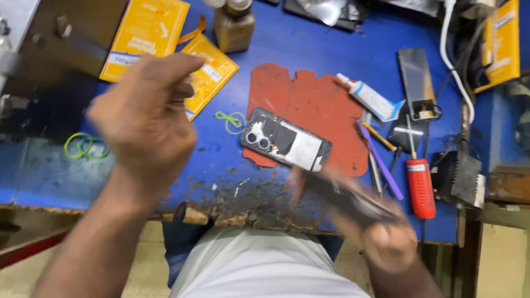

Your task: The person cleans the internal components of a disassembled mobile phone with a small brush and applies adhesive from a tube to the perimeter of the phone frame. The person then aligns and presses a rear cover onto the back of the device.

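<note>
The opened dark smartphone with its back cover off (285, 142), twin camera rings showing at its left end, lies slantwise on the red rubber mat (320, 105) near the chipped front edge of the blue worktop (309, 44). Just in front of the phone, the right hand (381, 234) is blurred by motion and closed round a long dark flat piece (345, 198), perhaps the removed cover or a screen panel; its exact kind cannot be told. Left of the phone, the left hand (144, 116) is raised above the worktop with its fingers pinched together; whether anything sits between them cannot be seen. By the look of it, this is the stage of a phone repair with the casing apart, and the next move would call for a steady grip and careful lining-up of the held piece against the phone. Right of the phone lie a white glue tube (371, 99), a purple spudger (381, 163) and a red-handled screwdriver (420, 186); behind and left of it, yellow packets (146, 33) and a green rubber band (232, 120).
</note>
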